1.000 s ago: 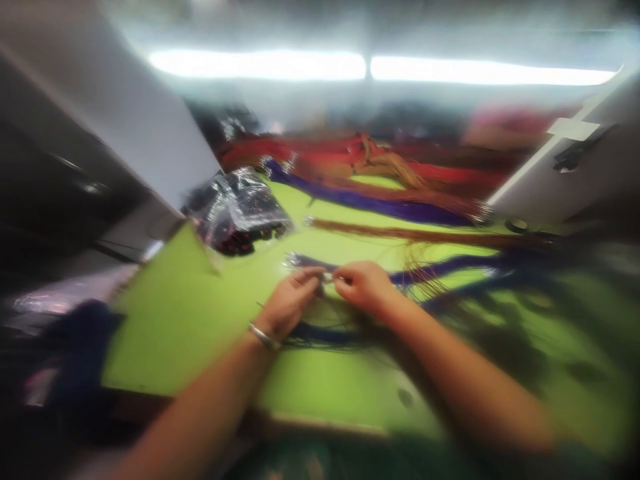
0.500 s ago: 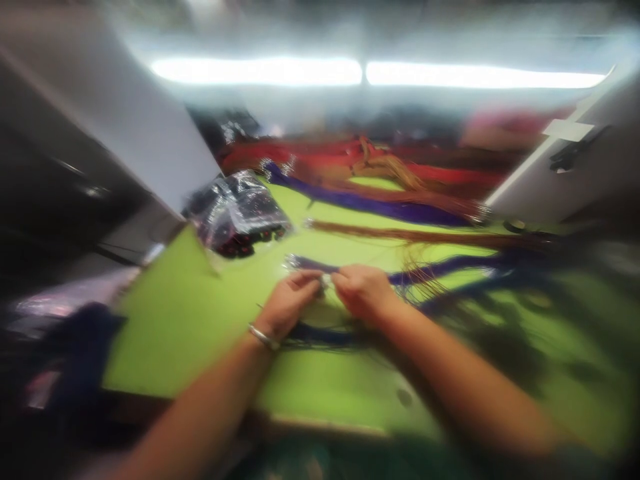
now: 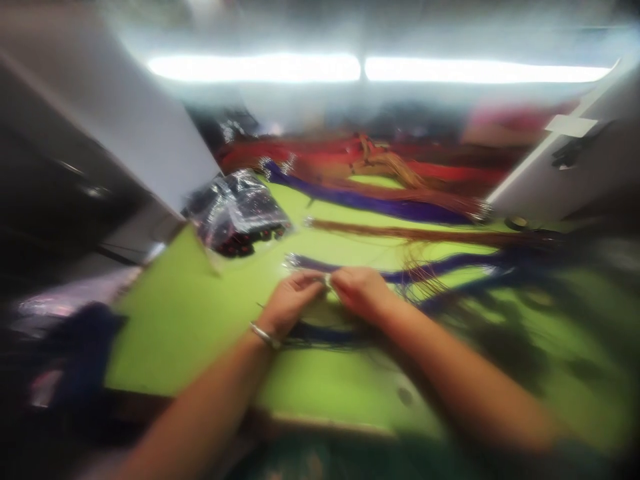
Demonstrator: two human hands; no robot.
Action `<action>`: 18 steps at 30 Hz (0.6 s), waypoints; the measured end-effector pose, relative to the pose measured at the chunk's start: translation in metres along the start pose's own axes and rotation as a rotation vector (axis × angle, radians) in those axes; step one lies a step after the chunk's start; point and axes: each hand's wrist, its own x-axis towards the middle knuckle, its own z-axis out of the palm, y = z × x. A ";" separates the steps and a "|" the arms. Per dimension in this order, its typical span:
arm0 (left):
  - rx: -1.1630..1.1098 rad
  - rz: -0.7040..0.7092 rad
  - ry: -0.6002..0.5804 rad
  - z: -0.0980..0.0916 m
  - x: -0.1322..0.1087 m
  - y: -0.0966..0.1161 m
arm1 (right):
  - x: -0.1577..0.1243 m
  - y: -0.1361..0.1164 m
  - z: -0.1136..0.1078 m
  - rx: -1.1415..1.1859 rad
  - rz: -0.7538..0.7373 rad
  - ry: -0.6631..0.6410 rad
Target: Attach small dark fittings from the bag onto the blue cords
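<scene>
Over the green tabletop point(image 3: 200, 340), my left hand point(image 3: 293, 300) is closed in a pinch, thumb against fingers, on a small whitish piece point(image 3: 327, 281). My right hand point(image 3: 365, 293) meets it from the right, fingers curled tight; what lies inside them is hidden. The piece between the fingertips is too small and blurred to name. Just behind the hands runs a bundle of blue wires point(image 3: 440, 268) with shiny metal ends point(image 3: 291, 261). Another dark blue bundle point(image 3: 325, 335) lies below the hands, partly covered by my wrists.
A clear plastic bag point(image 3: 245, 207) of small black parts lies at the left. Farther back are brown wires point(image 3: 380, 231), a purple-blue bundle point(image 3: 370, 201) and red wires point(image 3: 320, 153). Grey panels point(image 3: 165, 140) flank the table. A roll of tape point(image 3: 517, 223) sits at the right.
Both hands stay almost in place, fingertips still together. The left fingers have shifted slightly right, closer to the right hand. The wires and bag have not moved.
</scene>
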 end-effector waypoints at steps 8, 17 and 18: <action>-0.080 -0.031 0.028 0.003 -0.002 0.003 | 0.003 0.006 -0.001 0.564 0.299 0.134; 0.061 0.066 0.001 0.002 0.000 -0.002 | 0.000 0.001 0.012 0.481 0.264 0.173; 0.077 0.072 -0.007 0.002 0.000 -0.002 | 0.000 0.001 0.013 0.466 0.243 0.173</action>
